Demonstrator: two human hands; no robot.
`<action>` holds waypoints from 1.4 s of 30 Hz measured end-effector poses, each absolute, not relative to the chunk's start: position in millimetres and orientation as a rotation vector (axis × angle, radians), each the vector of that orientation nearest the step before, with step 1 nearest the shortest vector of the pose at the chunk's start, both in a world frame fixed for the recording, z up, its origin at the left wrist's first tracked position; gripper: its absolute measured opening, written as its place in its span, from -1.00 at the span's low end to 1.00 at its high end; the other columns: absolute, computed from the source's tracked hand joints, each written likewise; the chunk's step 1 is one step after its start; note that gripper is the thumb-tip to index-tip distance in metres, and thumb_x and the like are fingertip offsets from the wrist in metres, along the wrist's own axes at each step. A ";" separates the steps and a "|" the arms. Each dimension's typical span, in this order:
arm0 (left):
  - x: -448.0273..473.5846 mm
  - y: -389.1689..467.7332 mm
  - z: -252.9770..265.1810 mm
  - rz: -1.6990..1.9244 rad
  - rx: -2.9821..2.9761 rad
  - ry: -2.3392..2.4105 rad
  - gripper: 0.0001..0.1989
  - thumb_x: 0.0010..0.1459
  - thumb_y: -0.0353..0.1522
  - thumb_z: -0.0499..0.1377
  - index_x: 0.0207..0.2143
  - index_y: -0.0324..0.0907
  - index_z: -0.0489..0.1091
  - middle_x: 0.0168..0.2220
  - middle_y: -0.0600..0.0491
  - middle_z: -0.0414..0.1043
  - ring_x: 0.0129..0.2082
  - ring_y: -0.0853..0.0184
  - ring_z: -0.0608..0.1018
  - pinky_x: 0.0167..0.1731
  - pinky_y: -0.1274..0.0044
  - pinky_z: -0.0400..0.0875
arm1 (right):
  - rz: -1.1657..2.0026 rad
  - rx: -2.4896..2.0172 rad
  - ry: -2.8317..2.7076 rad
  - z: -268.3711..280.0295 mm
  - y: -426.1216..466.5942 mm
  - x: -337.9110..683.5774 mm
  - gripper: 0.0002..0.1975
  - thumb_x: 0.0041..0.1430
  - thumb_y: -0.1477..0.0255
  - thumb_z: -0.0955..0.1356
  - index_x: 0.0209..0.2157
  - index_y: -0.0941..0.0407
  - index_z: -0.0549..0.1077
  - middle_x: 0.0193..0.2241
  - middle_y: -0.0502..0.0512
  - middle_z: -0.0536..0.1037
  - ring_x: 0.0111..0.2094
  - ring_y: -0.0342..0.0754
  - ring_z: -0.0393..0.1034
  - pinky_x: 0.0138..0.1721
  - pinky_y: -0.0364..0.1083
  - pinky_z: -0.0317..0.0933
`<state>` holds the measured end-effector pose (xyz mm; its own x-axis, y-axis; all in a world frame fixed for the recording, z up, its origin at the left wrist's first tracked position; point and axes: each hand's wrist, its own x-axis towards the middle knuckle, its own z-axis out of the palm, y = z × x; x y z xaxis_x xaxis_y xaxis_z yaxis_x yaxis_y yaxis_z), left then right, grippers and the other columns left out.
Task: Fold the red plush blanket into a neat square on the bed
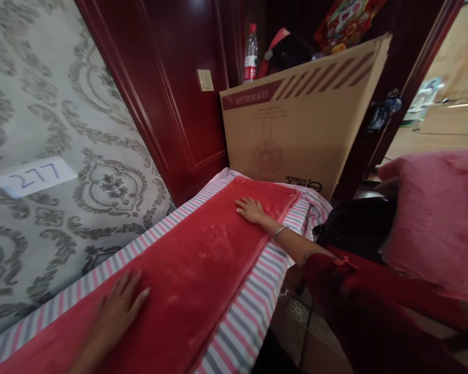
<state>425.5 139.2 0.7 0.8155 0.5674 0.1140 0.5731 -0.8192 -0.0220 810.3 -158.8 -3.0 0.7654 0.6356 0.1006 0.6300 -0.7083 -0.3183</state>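
The long, red plush cloth (191, 265) extends forward-right under left hand (117, 311) and right hand (251, 210), fingers spread, the right nearer its far end.

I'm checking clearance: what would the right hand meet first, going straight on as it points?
Past the red cloth, the right hand would likely meet the striped sheet; depth is unclear.

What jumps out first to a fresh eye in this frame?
The long red cloth stands out most, laid over a striped sheet, with the left hand flat on its near part and the right hand on its far part. Next comes the big cardboard box behind the far end, then the pink fluffy cover at the right edge.
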 end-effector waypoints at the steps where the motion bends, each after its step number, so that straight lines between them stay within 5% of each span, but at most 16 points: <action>1: 442.1 136.9 0.7 -0.108 -2.971 -0.901 -0.30 0.21 -0.13 -0.08 0.36 -0.16 0.21 0.41 -0.11 0.12 0.40 0.07 0.19 0.26 0.10 0.20 | 0.022 -2.669 -0.922 -6.0 -171.8 826.2 -0.42 0.46 0.14 0.10 0.41 0.01 0.12 0.44 0.21 0.00 0.43 0.22 -0.17 0.34 0.33 -0.18; 9: 484.8 131.1 -34.8 -0.082 -2.851 -0.949 -0.31 0.27 -0.13 -0.14 0.40 -0.12 0.13 0.45 -0.10 0.00 0.44 -0.03 0.06 0.28 0.00 0.07 | 0.025 -2.819 -0.808 -40.6 -230.7 899.3 -0.38 0.43 0.09 0.10 0.42 -0.03 0.07 0.44 0.16 0.00 0.42 0.18 -0.12 0.33 0.30 -0.12; 15: 478.3 142.1 -49.6 -0.110 -2.855 -0.959 -0.24 0.17 -0.05 -0.12 0.38 -0.10 0.18 0.44 -0.03 0.02 0.45 -0.03 0.03 0.29 -0.01 0.05 | -0.027 -2.859 -0.779 -16.8 -204.6 931.7 -0.45 0.41 0.17 0.13 0.22 0.15 0.43 0.17 0.40 0.45 0.20 0.24 0.33 0.19 0.17 0.20; 22: 471.3 143.4 -52.8 -0.142 -2.873 -0.978 -0.21 0.11 0.00 -0.11 0.35 -0.06 0.24 0.43 0.05 0.04 0.45 0.01 0.02 0.29 0.02 0.10 | -0.112 -2.719 -1.029 -8.8 -135.9 968.2 -0.42 0.45 0.10 0.07 0.41 -0.06 0.13 0.44 0.04 0.01 0.43 0.16 -0.14 0.37 0.23 -0.11; 33: 459.2 141.7 -57.7 -0.167 -2.851 -0.892 -0.20 0.23 0.04 -0.23 0.33 -0.17 0.26 0.42 -0.07 0.07 0.42 -0.04 0.10 0.28 0.00 0.11 | -0.080 -2.638 -1.075 -64.6 -146.9 1029.6 -0.32 0.40 -0.03 0.03 0.38 -0.02 0.20 0.39 0.02 0.14 0.41 0.11 -0.04 0.40 0.12 -0.10; 38: 455.0 148.8 -68.6 -0.233 -2.854 -0.824 -0.27 0.26 0.01 -0.18 0.36 -0.10 0.21 0.43 -0.03 0.02 0.43 -0.01 0.07 0.28 -0.01 0.11 | -0.031 -2.693 -0.977 -33.6 -126.2 1033.9 -0.34 0.40 -0.04 0.05 0.29 -0.02 0.35 0.25 0.14 0.39 0.28 0.23 0.24 0.26 0.21 0.18; 42: 452.9 151.6 -72.3 -0.297 -2.861 -0.816 -0.28 0.25 0.01 -0.16 0.35 -0.07 0.24 0.42 -0.03 0.07 0.42 -0.02 0.11 0.26 -0.02 0.15 | -0.086 -2.633 -1.102 -25.4 -99.1 1039.2 -0.36 0.41 0.01 0.03 0.37 -0.05 0.20 0.37 0.05 0.19 0.39 0.18 0.00 0.35 0.24 0.01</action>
